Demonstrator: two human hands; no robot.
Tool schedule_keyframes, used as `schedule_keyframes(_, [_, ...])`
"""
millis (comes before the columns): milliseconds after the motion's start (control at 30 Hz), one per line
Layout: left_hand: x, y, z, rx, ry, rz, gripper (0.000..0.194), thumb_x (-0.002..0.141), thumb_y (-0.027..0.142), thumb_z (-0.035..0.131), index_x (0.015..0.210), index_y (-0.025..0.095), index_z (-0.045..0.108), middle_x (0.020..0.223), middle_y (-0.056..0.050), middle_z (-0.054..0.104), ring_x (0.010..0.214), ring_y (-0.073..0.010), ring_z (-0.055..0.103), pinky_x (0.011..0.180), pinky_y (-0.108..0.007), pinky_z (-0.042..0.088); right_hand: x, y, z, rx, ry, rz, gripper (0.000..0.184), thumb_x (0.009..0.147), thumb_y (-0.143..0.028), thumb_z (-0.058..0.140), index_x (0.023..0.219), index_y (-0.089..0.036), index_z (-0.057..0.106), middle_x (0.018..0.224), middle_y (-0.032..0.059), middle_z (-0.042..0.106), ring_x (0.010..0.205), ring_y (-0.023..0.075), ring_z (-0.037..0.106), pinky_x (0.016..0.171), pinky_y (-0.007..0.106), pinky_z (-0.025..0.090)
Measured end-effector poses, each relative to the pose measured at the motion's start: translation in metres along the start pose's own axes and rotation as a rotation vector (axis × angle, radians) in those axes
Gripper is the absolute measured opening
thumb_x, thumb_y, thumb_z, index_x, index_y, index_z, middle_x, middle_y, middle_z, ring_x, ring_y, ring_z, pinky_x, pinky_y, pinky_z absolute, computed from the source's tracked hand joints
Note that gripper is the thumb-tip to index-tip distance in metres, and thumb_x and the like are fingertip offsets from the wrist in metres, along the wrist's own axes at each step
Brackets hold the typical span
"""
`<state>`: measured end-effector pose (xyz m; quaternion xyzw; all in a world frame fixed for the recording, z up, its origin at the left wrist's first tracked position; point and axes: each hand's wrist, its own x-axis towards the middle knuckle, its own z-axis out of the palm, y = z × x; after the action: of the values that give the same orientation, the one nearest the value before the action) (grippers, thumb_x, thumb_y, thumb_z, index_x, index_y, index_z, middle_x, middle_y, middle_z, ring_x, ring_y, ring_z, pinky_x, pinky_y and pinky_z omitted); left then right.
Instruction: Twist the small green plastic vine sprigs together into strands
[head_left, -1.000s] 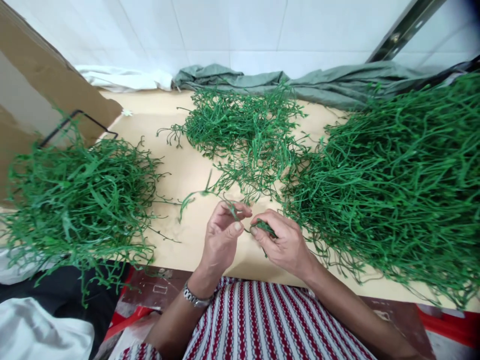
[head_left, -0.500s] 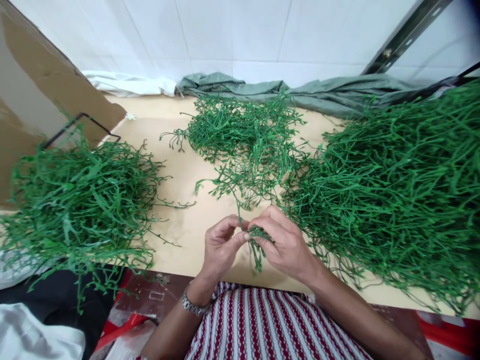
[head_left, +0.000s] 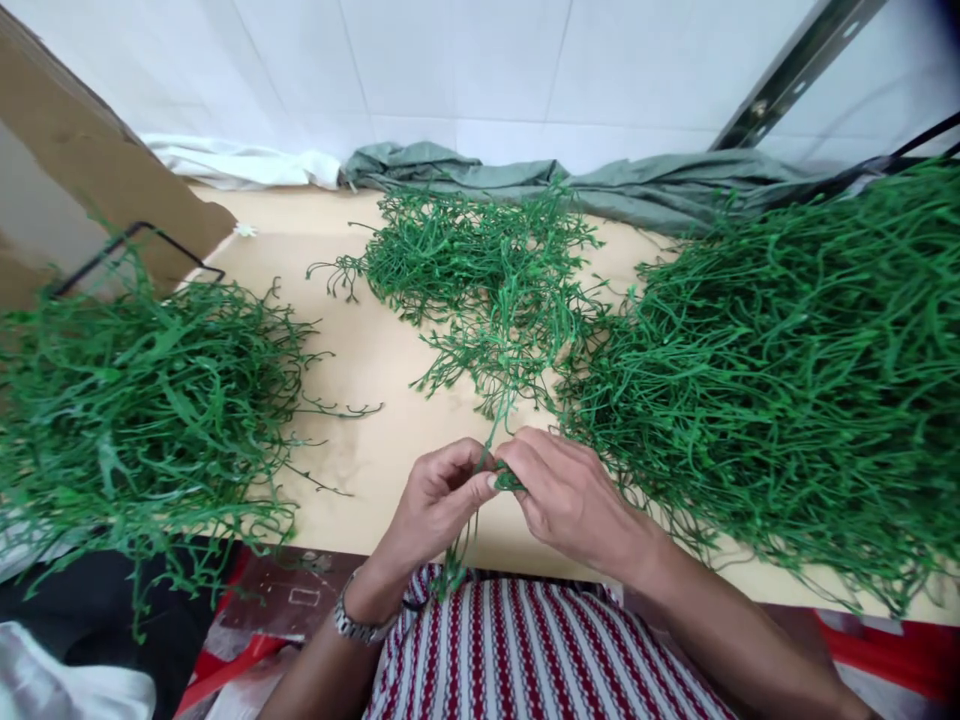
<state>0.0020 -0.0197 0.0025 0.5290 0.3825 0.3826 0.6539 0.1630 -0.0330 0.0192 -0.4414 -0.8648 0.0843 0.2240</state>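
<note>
My left hand [head_left: 439, 500] is closed, its thumb and fingers pinching a thin green artificial plant stem [head_left: 491, 438]. That stem runs up from the fingertips toward the middle pile, and a sprig end [head_left: 448, 575] hangs below, in front of the striped shirt. My right hand [head_left: 574, 500] is curled round a small bunch of green stems [head_left: 508, 480], mostly hidden by its fingers. The fingertips of both hands meet at the bunch. Beyond them lies a loose middle pile of green sprigs [head_left: 465, 260].
A large heap of green stems [head_left: 787, 390] covers the right side of the table [head_left: 360, 360]. Another green pile [head_left: 142, 400] lies at left, beside a cardboard box [head_left: 112, 140] and a bent black wire [head_left: 172, 240]. Grey-green cloth [head_left: 630, 190] runs along the wall.
My hands have come together, the left thumb and fingers closing on the stem. Its long part has swung from the left to upright, and the sprig end now hangs lower, toward the shirt.
</note>
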Motion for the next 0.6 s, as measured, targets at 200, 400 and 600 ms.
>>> schedule_keyframes(200, [-0.001,0.002,-0.006,0.088,-0.087,-0.005,0.031,0.074,0.034,0.062,0.053,0.013,0.052,0.051,0.004,0.034,0.051,-0.0078,0.029,0.046,-0.022,0.024,-0.004,-0.002,-0.003,-0.036,-0.171,0.024,0.017,0.082,-0.006,0.036,0.077,-0.017,0.048,0.068,0.0021,0.049,0.059,0.0142,0.042,0.054,0.027,0.030])
schedule_keyframes(400, [-0.005,0.008,-0.021,0.010,-0.269,-0.088,0.031,0.070,0.034,0.065,0.048,0.013,0.057,0.045,0.002,0.039,0.045,-0.0080,0.031,0.042,-0.023,0.025,-0.003,0.005,-0.004,0.388,-0.274,-0.043,0.015,0.071,-0.004,0.040,0.069,-0.018,0.047,0.061,-0.0014,0.046,0.056,0.0112,0.039,0.052,0.025,0.027])
schedule_keyframes(600, [-0.003,0.009,-0.027,-0.208,-0.060,-0.121,0.016,0.066,0.030,0.070,0.061,0.014,0.068,0.047,0.001,0.046,0.044,-0.0071,0.032,0.043,-0.023,0.022,-0.003,0.011,-0.004,0.758,-0.251,0.114,0.018,0.087,-0.024,0.042,0.076,-0.017,0.055,0.066,0.0000,0.052,0.059,0.0101,0.046,0.054,0.021,0.034])
